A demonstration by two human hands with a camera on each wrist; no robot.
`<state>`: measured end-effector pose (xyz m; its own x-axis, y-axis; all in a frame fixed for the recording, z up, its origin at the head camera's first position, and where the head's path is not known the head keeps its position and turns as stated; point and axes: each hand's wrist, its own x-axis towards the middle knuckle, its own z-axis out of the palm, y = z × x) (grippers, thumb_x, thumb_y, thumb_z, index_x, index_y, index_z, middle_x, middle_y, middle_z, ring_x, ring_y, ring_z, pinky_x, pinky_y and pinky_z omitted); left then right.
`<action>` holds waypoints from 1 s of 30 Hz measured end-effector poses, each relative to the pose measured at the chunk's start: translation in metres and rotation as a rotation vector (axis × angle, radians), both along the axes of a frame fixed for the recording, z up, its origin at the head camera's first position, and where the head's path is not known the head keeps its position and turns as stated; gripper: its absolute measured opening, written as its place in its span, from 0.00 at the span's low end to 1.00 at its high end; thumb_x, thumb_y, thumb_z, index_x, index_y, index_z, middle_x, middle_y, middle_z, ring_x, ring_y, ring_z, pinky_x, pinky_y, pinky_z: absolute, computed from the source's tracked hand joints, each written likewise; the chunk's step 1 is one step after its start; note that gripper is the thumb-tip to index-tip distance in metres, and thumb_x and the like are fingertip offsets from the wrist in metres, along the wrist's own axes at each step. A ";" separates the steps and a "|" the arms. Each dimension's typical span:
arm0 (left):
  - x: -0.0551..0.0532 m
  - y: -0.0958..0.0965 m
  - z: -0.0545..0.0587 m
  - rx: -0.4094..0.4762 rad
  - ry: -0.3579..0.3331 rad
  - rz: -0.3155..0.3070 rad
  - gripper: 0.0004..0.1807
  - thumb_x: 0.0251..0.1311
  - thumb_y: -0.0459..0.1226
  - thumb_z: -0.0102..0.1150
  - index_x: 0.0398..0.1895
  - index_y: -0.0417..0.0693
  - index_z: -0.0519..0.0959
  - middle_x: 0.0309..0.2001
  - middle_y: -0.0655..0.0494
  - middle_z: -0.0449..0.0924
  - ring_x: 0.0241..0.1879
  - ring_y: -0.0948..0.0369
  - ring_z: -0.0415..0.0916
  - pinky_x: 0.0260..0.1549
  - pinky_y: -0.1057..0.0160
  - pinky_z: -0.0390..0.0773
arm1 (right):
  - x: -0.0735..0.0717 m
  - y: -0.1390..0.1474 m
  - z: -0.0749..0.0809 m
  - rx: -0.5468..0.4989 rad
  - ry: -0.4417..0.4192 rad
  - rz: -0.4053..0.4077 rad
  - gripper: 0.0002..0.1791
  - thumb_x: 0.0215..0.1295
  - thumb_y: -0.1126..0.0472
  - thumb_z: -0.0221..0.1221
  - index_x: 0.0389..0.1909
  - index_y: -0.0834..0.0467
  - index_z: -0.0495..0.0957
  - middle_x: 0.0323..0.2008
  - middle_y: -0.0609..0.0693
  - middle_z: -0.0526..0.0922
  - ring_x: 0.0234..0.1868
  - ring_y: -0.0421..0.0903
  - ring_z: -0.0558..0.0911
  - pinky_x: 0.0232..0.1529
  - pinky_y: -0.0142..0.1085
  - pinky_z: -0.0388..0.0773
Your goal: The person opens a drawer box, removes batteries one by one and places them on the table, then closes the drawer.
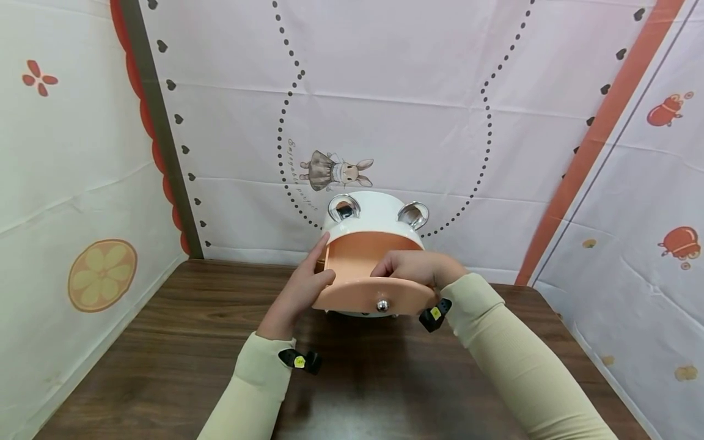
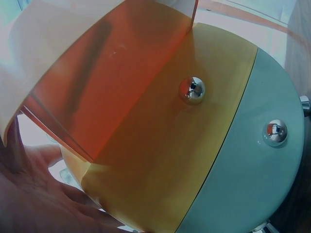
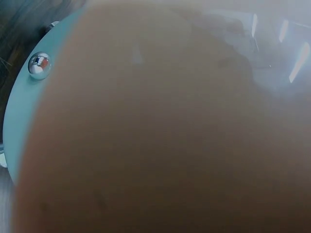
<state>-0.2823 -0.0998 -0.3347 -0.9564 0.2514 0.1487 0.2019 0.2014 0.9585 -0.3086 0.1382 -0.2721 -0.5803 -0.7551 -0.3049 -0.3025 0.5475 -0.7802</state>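
A white round storage box point(image 1: 374, 205) with two shiny silver ears stands at the back of the table. Its top drawer, with a peach front point(image 1: 352, 296) and a round silver knob point(image 1: 382, 305), is pulled out. My left hand point(image 1: 299, 293) lies along the box's left side, its index finger straight and its thumb at the drawer's edge. Over the drawer's front rim, my right hand point(image 1: 415, 267) reaches inside with bent fingers; the fingertips are hidden, and I cannot tell whether they hold anything. A yellow drawer point(image 2: 160, 131) and a teal drawer point(image 2: 248, 141) below are closed.
The dark wooden table point(image 1: 352, 379) extends in front of the box. Printed white cloth point(image 1: 396, 61) hangs close behind it, with more cloth at the left and right sides. Silver feet point(image 2: 305, 104) show at the box's base.
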 end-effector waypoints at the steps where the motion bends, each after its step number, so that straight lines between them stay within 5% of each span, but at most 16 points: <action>1: -0.003 0.000 -0.004 0.006 0.001 0.003 0.48 0.54 0.31 0.47 0.77 0.69 0.44 0.77 0.55 0.44 0.58 0.49 0.61 0.45 0.56 0.65 | 0.000 0.000 0.000 0.001 -0.002 0.003 0.08 0.64 0.62 0.58 0.30 0.59 0.85 0.22 0.47 0.80 0.19 0.39 0.75 0.24 0.33 0.74; 5: -0.010 0.001 -0.013 0.011 0.015 0.021 0.48 0.53 0.33 0.48 0.76 0.76 0.45 0.77 0.58 0.45 0.60 0.50 0.60 0.47 0.54 0.65 | 0.000 -0.003 0.004 0.020 0.034 0.022 0.09 0.65 0.61 0.57 0.38 0.55 0.86 0.28 0.46 0.84 0.24 0.39 0.78 0.30 0.33 0.76; 12: -0.010 0.002 -0.013 0.004 0.035 0.042 0.47 0.52 0.34 0.48 0.76 0.75 0.47 0.77 0.58 0.46 0.66 0.53 0.57 0.58 0.50 0.62 | 0.000 -0.017 0.014 0.067 0.141 0.064 0.13 0.67 0.61 0.56 0.48 0.50 0.85 0.38 0.44 0.87 0.38 0.39 0.79 0.43 0.32 0.76; 30: -0.009 0.001 -0.013 -0.020 0.034 0.060 0.46 0.53 0.35 0.50 0.75 0.77 0.48 0.77 0.58 0.47 0.70 0.54 0.54 0.64 0.45 0.59 | 0.001 -0.048 0.026 0.184 0.184 0.109 0.13 0.67 0.61 0.56 0.48 0.47 0.85 0.41 0.42 0.87 0.36 0.37 0.80 0.41 0.31 0.76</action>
<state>-0.2912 -0.0985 -0.3482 -0.9644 0.1964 0.1771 0.2213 0.2328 0.9470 -0.3076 0.0904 -0.2457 -0.5573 -0.7575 -0.3400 -0.4945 0.6317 -0.5970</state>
